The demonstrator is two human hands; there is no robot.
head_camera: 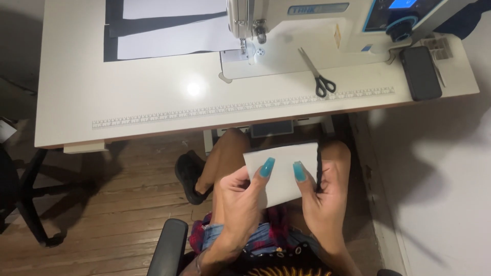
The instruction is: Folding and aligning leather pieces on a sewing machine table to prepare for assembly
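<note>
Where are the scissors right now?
In the head view, the scissors lie on the white table, right of centre, just before the sewing machine, left of the dark phone.

White sewing table [128,97] spans the far half, a printed ruler strip [240,107] along its near edge. Sewing machine [317,25] far right of centre; scissors [317,74] lie just in front of it, black handles nearest. Dark phone [420,72] at the right end. White and black fabric pieces [163,30] far left. Wooden floor [112,204] below, black chair armrest [169,248] near.
</note>
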